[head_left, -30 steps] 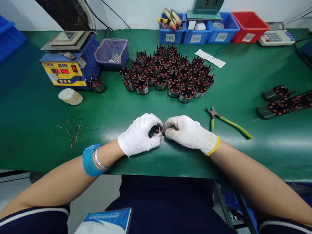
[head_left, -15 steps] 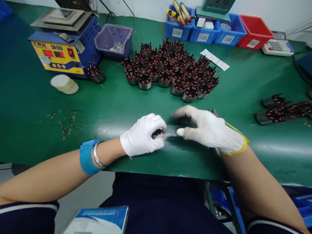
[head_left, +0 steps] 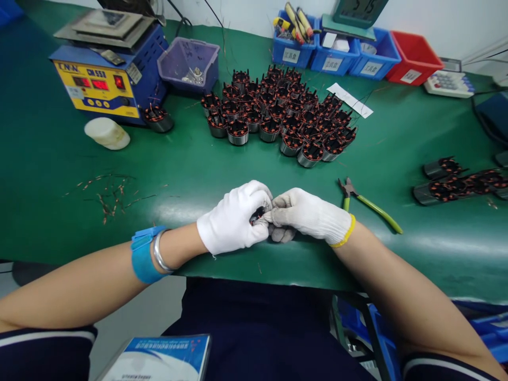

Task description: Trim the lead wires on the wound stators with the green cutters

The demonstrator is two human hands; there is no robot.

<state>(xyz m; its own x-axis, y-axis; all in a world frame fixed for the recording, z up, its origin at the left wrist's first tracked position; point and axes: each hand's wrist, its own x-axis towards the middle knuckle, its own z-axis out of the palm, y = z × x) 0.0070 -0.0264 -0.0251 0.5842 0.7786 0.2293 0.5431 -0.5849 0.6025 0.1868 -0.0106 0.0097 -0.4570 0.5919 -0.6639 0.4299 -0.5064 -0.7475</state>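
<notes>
While the left hand point(head_left: 234, 219) gripped the small wound coil point(head_left: 257, 214) mid-frame, the right hand's point(head_left: 313, 214) fingers pinched closed beside it, any wire between them hidden. Judged light, stiff-bodied, windings easily nicked; best held round the outer body.

A green bench top point(head_left: 190, 164) carries clustered copper-wound cores point(head_left: 278, 108), green-handled cutters point(head_left: 371, 207) and scattered wire clippings point(head_left: 112, 198).

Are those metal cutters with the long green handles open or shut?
Open. The metal cutters lie on the shiny green tabletop with their handles spread apart and a gap between the jaw tips.
</notes>
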